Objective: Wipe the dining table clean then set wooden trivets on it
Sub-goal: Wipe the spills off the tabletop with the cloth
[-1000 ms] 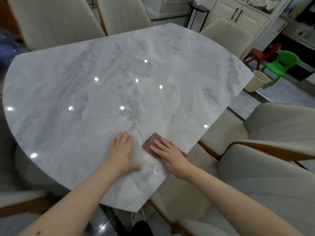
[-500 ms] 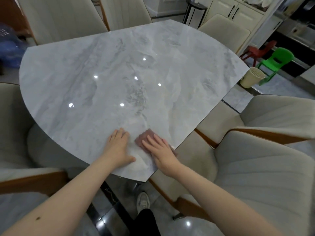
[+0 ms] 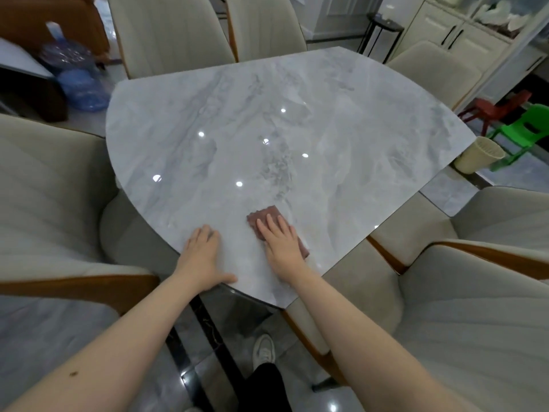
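A grey marble dining table (image 3: 267, 123) fills the middle of the view, its near corner pointing toward me. A small reddish-brown cloth (image 3: 264, 214) lies flat near that corner. My right hand (image 3: 280, 239) presses on the cloth with straight fingers and covers most of it. My left hand (image 3: 202, 254) rests flat on the bare tabletop just left of the cloth, thumb at the table's edge. No wooden trivets are in view.
Beige upholstered chairs (image 3: 44, 185) ring the table on every side. A cream waste bin (image 3: 478, 154) and small green (image 3: 525, 132) and red (image 3: 499, 108) plastic chairs stand at the right. Blue water jugs (image 3: 80, 84) sit on the floor at far left. White cabinets (image 3: 457, 34) line the back.
The view has pulled back and shifted, so the table sits further right and smaller. Both hands and the cloth remain near the near corner; the right hand now covers more of the cloth.
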The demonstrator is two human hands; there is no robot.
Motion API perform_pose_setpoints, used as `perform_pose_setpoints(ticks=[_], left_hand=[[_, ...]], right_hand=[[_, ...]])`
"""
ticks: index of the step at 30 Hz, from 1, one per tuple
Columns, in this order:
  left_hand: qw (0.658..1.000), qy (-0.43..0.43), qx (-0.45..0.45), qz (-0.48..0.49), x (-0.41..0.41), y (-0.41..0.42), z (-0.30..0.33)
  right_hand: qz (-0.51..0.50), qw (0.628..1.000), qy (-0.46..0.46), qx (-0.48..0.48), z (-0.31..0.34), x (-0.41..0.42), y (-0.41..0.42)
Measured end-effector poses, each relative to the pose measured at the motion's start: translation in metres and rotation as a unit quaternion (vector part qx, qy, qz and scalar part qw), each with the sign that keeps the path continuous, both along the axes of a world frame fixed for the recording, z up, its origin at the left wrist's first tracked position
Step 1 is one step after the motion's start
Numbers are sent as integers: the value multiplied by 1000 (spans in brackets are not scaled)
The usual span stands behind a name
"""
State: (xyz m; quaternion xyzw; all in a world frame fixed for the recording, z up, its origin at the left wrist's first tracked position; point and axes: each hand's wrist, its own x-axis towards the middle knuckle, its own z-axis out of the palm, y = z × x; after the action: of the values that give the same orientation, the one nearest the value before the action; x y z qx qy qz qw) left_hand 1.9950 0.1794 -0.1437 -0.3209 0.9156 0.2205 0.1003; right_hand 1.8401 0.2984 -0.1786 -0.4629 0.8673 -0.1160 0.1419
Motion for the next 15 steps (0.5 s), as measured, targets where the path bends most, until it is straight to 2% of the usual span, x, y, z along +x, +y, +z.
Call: perform_pose_setpoints(ticks=[4,8,15], left_hand=[[1000,19,6,14,5,5,1],[1000,26,13,12,12,9,4],[1000,30,-3,-2,17,29,12]], right_hand=[[80,996,-34,-14,0,38,10],[141,987,-69,-44,-9,42,46],[109,972,-175,-108,18,43,81]])
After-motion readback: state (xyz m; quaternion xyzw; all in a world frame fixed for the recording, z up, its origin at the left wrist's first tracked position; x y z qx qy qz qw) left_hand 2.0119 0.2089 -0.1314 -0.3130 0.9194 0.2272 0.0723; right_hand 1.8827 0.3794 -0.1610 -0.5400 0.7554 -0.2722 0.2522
